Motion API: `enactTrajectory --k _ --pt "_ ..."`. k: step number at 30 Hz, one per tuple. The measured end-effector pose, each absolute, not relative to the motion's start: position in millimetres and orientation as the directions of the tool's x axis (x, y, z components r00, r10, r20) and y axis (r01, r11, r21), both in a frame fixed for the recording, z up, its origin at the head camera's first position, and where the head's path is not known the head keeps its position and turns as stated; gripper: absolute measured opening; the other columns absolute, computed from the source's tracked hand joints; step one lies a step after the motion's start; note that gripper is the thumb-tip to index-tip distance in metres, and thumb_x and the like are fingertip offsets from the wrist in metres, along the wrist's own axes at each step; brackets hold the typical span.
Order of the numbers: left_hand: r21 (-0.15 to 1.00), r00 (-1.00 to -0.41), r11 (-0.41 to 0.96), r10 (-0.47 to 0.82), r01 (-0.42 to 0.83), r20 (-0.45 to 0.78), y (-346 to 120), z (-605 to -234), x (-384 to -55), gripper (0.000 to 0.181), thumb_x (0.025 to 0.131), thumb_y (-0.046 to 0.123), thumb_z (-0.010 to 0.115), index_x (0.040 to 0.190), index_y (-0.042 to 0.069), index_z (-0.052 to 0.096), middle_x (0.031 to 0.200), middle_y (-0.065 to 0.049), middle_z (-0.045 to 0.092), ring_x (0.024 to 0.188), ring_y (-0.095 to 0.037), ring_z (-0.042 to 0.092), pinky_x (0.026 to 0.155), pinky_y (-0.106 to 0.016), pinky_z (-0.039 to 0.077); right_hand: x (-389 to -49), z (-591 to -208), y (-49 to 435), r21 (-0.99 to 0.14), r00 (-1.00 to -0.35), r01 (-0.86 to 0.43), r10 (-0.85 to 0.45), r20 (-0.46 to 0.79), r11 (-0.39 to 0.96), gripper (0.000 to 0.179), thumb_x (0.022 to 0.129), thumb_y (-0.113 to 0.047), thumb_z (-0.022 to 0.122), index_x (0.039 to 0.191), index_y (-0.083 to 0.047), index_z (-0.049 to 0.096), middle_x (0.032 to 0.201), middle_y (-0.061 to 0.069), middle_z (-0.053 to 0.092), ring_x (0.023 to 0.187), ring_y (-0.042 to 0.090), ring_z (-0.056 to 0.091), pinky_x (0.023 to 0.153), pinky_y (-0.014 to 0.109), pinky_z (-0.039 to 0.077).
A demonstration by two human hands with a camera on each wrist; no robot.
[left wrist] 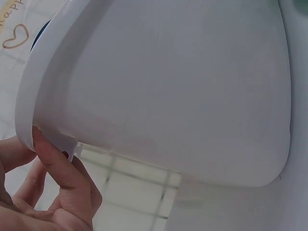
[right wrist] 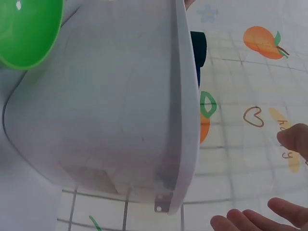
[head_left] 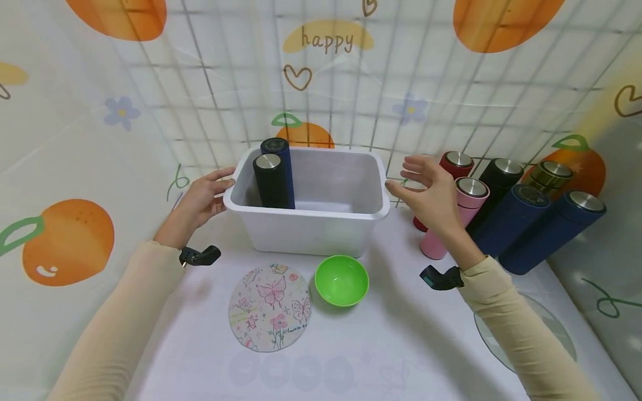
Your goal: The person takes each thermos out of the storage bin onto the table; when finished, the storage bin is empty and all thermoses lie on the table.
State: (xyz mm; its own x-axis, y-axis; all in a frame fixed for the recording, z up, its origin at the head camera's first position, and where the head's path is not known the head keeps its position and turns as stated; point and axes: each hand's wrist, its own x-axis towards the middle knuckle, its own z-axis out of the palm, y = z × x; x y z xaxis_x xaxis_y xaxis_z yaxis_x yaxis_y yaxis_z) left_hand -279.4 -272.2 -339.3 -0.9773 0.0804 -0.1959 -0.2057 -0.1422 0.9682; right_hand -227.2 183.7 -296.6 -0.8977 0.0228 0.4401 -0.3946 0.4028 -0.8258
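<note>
A white plastic tub stands at the back of the table. My left hand grips its left rim; in the left wrist view, fingers curl at the rim's edge. Close to the tub's right end is my right hand, fingers spread and relaxed, holding nothing; the right wrist view has it apart from the rim. Inside the tub, at its left, a black thermos bottle with a silver lid stands upright before a blue thermos bottle.
Right of the tub stand several thermos bottles, including a pink one, a red one and a dark blue one. In front are a green bowl and a round butterfly-print mat. A clear disc lies partly under the right sleeve.
</note>
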Motion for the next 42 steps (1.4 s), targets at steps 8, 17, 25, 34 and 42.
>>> enactTrajectory --k 8,17,25,34,42 --pt "0.962 -0.976 -0.174 0.089 -0.210 -0.198 -273.1 -340.8 -279.3 0.054 0.101 0.015 0.062 0.151 0.011 0.042 0.121 -0.004 0.058 0.089 -0.017 0.064 0.065 -0.023 0.055 -230.4 -298.5 166.0 -0.844 -0.911 -0.391 -0.025 0.411 0.367 0.059 0.078 -0.019 0.087 0.129 -0.004 0.061 0.125 0.012 0.066 0.114 0.027 0.064 0.087 0.030 0.055" --pt "0.954 -0.975 -0.210 0.103 -0.216 -0.198 -270.8 -340.7 -281.0 0.056 0.099 0.013 0.064 0.151 0.010 0.042 0.120 -0.006 0.057 0.087 -0.017 0.063 0.064 -0.024 0.056 -235.9 -303.3 145.8 -0.847 -0.912 -0.402 -0.066 0.405 0.347 0.059 0.079 -0.016 0.087 0.130 -0.005 0.060 0.129 0.013 0.064 0.115 0.028 0.064 0.089 0.040 0.055" --pt "0.956 -0.974 -0.197 0.098 -0.219 -0.203 -270.6 -341.5 -281.3 0.055 0.100 0.013 0.062 0.151 0.011 0.042 0.123 -0.005 0.056 0.087 -0.017 0.063 0.064 -0.023 0.055 -241.7 -308.4 128.0 -0.866 -0.920 -0.391 -0.096 0.381 0.312 0.060 0.079 -0.024 0.088 0.130 -0.007 0.061 0.128 0.011 0.063 0.116 0.027 0.062 0.089 0.039 0.055" --pt "0.948 -0.972 -0.219 0.109 -0.229 -0.209 -269.6 -342.2 -282.3 0.055 0.100 0.012 0.062 0.151 0.011 0.042 0.123 -0.006 0.055 0.088 -0.018 0.063 0.064 -0.024 0.055 -241.8 -310.1 109.6 -0.854 -0.928 -0.371 -0.118 0.352 0.364 0.062 0.079 -0.028 0.087 0.131 -0.009 0.061 0.128 0.010 0.064 0.115 0.024 0.063 0.090 0.039 0.055" --pt "0.944 -0.971 -0.234 0.108 -0.233 -0.213 -273.1 -340.4 -279.3 0.057 0.100 0.011 0.062 0.153 0.011 0.040 0.121 -0.006 0.055 0.085 -0.017 0.064 0.062 -0.024 0.055 -243.7 -308.4 92.1 -0.862 -0.934 -0.356 -0.151 0.323 0.360 0.064 0.079 -0.029 0.087 0.133 -0.010 0.059 0.130 0.008 0.062 0.117 0.022 0.062 0.088 0.039 0.055"
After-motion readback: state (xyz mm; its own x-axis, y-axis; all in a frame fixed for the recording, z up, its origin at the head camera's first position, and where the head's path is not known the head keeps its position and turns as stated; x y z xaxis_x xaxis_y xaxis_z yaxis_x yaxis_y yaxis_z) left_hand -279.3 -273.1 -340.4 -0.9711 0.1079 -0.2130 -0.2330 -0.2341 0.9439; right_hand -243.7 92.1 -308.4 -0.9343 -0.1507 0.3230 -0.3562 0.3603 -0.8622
